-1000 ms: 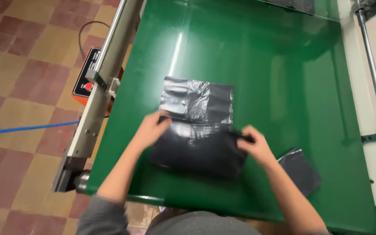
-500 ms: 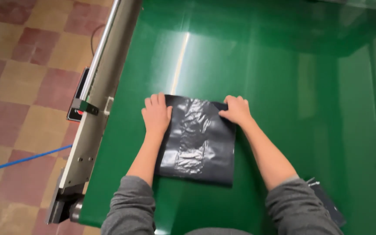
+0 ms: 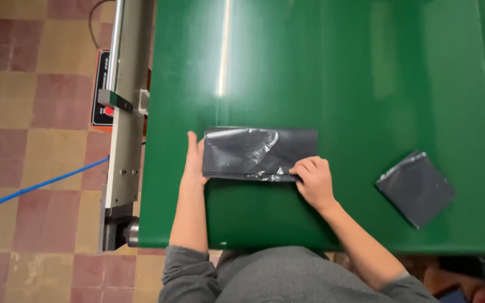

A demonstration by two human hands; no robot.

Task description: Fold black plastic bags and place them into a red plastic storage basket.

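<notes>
A black plastic bag (image 3: pixel 259 153), folded into a wide flat strip, lies on the green table (image 3: pixel 338 73). My left hand (image 3: pixel 193 161) rests flat against the strip's left end, fingers straight. At the strip's near edge toward the right, my right hand (image 3: pixel 313 179) pinches the layers with bent fingers. Both forearms in grey sleeves reach in from the bottom.
A second folded black bag (image 3: pixel 416 188) lies on the table to the right, near the front edge. A metal rail (image 3: pixel 126 112) with a red and black control box (image 3: pixel 103 90) runs along the table's left side. A blue cable (image 3: pixel 35 188) crosses the tiled floor.
The bag was a taller sheet under both hands. It is now folded into a shorter, wider strip, with my left hand at its end and my right at its near edge.
</notes>
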